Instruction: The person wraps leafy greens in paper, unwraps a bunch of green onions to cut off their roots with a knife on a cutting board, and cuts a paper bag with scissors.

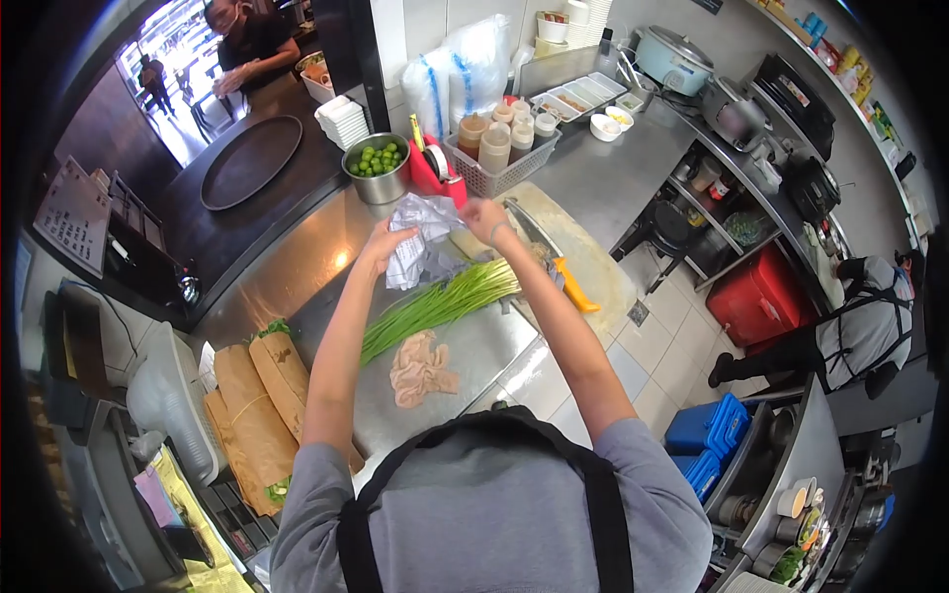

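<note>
Crumpled white printed paper (413, 237) is in my left hand (384, 245), above the back of the metal counter. My right hand (484, 219) is closed at the paper's right side, by the red holder (433, 170); whether it grips anything is too small to tell. Below both hands lies a bunch of long green stalks (435, 308), its pale ends toward the cutting board (593, 247). A knife (529, 225) and a yellow-orange handled tool (575, 289) rest on that board. Nearer to me is a crumpled beige cloth or glove (423, 370).
Behind the paper stand a metal bowl of limes (378, 166) and a basket of sauce bottles (499, 148). Brown paper bundles (255, 405) lie at the left. One person (252, 49) stands beyond the counter; another (860, 326) is at the far right.
</note>
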### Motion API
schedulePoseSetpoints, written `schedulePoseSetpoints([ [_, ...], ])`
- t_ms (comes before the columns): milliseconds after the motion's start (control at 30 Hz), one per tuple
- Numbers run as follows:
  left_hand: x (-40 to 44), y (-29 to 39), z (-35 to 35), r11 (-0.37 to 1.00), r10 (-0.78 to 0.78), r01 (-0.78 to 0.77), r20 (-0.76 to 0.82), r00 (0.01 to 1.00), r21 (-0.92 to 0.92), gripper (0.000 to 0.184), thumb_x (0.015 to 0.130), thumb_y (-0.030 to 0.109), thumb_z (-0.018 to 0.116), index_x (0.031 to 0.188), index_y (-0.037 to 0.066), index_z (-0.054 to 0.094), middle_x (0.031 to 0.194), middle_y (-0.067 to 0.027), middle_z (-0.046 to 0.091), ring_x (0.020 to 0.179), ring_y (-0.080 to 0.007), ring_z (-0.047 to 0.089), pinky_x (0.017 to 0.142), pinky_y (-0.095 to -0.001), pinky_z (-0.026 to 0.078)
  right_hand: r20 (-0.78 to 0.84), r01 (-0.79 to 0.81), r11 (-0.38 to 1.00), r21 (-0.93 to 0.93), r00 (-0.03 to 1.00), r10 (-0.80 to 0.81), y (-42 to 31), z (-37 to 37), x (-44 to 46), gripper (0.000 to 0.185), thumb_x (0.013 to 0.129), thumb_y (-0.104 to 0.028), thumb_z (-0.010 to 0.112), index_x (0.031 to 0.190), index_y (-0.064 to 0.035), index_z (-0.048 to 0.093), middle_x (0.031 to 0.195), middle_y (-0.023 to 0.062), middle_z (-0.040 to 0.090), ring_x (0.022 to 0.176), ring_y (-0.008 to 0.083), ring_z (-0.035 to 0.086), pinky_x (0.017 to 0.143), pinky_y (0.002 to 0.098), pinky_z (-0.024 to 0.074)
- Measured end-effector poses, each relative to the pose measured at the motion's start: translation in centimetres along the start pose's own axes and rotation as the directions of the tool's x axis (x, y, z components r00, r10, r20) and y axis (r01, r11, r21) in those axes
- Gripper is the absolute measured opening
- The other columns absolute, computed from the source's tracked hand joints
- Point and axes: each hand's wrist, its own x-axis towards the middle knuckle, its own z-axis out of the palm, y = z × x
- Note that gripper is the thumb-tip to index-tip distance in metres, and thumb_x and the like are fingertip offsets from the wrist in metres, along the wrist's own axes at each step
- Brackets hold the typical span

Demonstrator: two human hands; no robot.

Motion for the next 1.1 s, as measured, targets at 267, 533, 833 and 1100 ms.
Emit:
schedulePoseSetpoints([
  [267,0.4,-1.9,-0.8,0.962,0.266,-0.185,-0.523,0.810,0.203,0.065,0.074,-0.009,0.060,0.131,0.010,0.036,0.127,-0.0199,0.045,0.114,-0.0276,0.048,0.093,-0.0364,0.042,0.305,-0.095,0.964,-0.248,0.937,0.171,3.3,3.9,-1.8,0.033,0.071,-0.035,0.071,0.098,-0.0154,0.069,0.111,0.0115,0.063,0.102,0.0300,0.060,0.092,0.0429,0.0429],
  [533,0.8,-3.7,-5.9,0.496,0.644,-0.244,-0.165,0.747,0.833,0.059,0.068,-0.017,0.042,0.113,0.017,0.058,0.120,-0.0202,0.041,0.113,-0.0379,0.043,0.097,-0.0392,0.036,0.418,0.112,0.897,-0.427,0.904,0.086,2.3,1.4,-7.6,0.065,0.063,-0.045,0.076,0.120,-0.0234,0.052,0.128,0.0091,0.048,0.124,0.0314,0.040,0.101,0.0647,0.0207],
  [833,-1.9,-2.2,3.4,0.349,0.337,-0.228,0.105,0.936,0.909,0.042,0.073,0.026,0.066,0.115,0.022,0.059,0.138,-0.0218,0.025,0.117,-0.0416,0.043,0.099,-0.0430,0.039,-0.091,0.241,0.797,-0.554,0.934,-0.346,5.2,5.0,-15.2,0.037,0.080,-0.012,0.051,0.114,-0.0248,0.051,0.120,0.0058,0.047,0.121,0.0232,0.040,0.106,0.0602,0.0150],
  [1100,-2.3,-4.2,8.0,0.129,-0.157,-0.266,0.284,0.946,0.955,0.042,0.079,0.055,0.057,0.115,0.032,0.062,0.147,-0.0122,0.016,0.122,-0.0517,0.032,0.104,-0.0507,0.030,-0.263,0.208,0.826,-0.524,0.883,-0.389,5.9,6.8,-19.3,0.044,0.072,-0.009,0.058,0.114,-0.0221,0.054,0.118,0.0090,0.046,0.121,0.0279,0.039,0.108,0.0595,0.0101],
])
